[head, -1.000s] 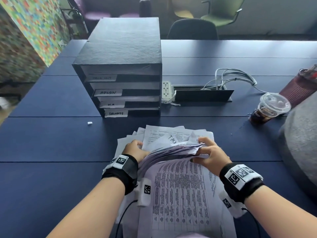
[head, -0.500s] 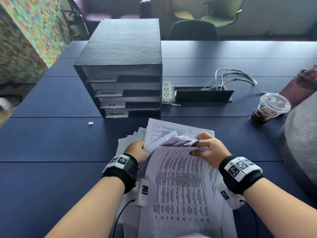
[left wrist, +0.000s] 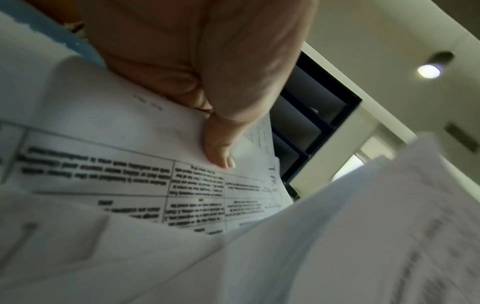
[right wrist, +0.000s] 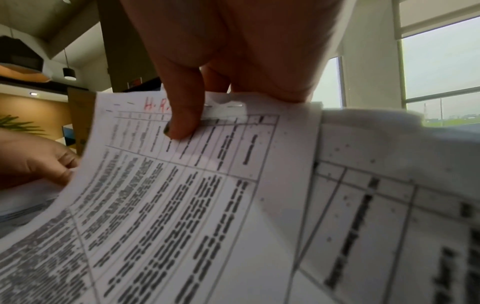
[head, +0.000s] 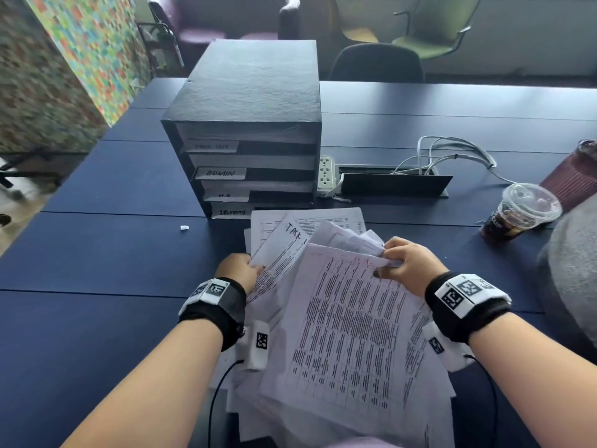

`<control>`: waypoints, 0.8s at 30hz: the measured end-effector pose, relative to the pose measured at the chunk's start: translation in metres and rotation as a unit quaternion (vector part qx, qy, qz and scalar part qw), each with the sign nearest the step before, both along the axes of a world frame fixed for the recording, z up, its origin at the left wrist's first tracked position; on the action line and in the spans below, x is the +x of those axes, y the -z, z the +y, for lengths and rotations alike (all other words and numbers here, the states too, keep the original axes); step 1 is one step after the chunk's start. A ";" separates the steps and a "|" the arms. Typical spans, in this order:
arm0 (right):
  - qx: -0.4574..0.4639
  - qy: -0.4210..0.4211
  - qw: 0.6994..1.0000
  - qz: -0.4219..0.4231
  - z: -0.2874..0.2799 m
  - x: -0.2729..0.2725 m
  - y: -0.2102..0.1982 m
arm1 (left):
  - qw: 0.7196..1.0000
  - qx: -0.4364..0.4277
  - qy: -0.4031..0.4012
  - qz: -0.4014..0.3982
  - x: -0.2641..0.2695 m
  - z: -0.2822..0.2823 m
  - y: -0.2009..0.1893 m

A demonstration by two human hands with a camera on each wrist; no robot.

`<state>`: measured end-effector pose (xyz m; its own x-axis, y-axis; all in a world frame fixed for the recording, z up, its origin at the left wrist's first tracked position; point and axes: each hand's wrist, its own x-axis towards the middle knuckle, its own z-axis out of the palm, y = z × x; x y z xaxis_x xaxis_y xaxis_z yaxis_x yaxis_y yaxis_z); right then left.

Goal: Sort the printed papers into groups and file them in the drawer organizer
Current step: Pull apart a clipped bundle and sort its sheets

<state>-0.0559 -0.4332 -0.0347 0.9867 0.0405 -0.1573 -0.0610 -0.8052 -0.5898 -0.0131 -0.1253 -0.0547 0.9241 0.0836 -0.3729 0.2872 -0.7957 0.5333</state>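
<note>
A loose stack of printed papers [head: 339, 334] is raised off the dark blue table [head: 97, 270] in front of me. My right hand [head: 403, 266] pinches the top right corner of the uppermost sheet [right wrist: 182, 195], a printed table marked "H.R." in red. My left hand [head: 240, 273] grips the left edge of the sheets underneath [left wrist: 116, 160], thumb on top. A sheet with "TAX" handwritten on it [head: 292, 234] fans out behind. The black drawer organizer [head: 248, 130] stands beyond the papers, with labelled slots, two of them reading ADMIN [head: 220, 173] and SECURITY [head: 231, 212].
A power strip [head: 326, 176] and a cable tray with white cables [head: 394, 184] lie right of the organizer. An iced drink in a clear cup [head: 517, 211] and a maroon tumbler [head: 571, 176] stand at the far right beside something grey [head: 568, 270]. Chairs stand behind the table.
Both hands have lifted the stack's far end up from the table. The top sheet has tilted toward me and the sheets behind have fanned out.
</note>
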 end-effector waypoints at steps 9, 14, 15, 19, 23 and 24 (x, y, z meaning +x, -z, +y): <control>-0.065 0.021 0.997 0.038 0.006 -0.006 0.018 | 0.997 0.051 -0.035 -0.042 -0.011 0.003 0.005; -0.068 0.021 0.997 0.044 0.006 -0.008 0.021 | 0.985 0.069 -0.022 -0.154 -0.011 0.011 0.004; -0.069 0.021 0.996 0.043 0.006 -0.008 0.021 | 0.982 0.065 -0.025 -0.174 -0.011 0.012 0.002; -0.062 0.023 0.997 0.051 0.006 -0.009 0.021 | 0.964 0.033 -0.061 -0.258 -0.004 0.014 -0.021; -0.062 0.020 0.995 0.074 0.007 -0.012 0.025 | 0.920 -0.033 -0.069 -0.383 -0.001 0.015 -0.057; -0.076 0.018 0.994 0.075 0.006 -0.013 0.026 | 0.908 -0.047 -0.071 -0.411 0.000 0.015 -0.065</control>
<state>-0.0691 -0.4268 -0.0604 0.9521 -0.0293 -0.3045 -0.1691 -0.8799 -0.4442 -0.0135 -0.1101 0.0106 0.8761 0.2274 0.4251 -0.1411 -0.7221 0.6772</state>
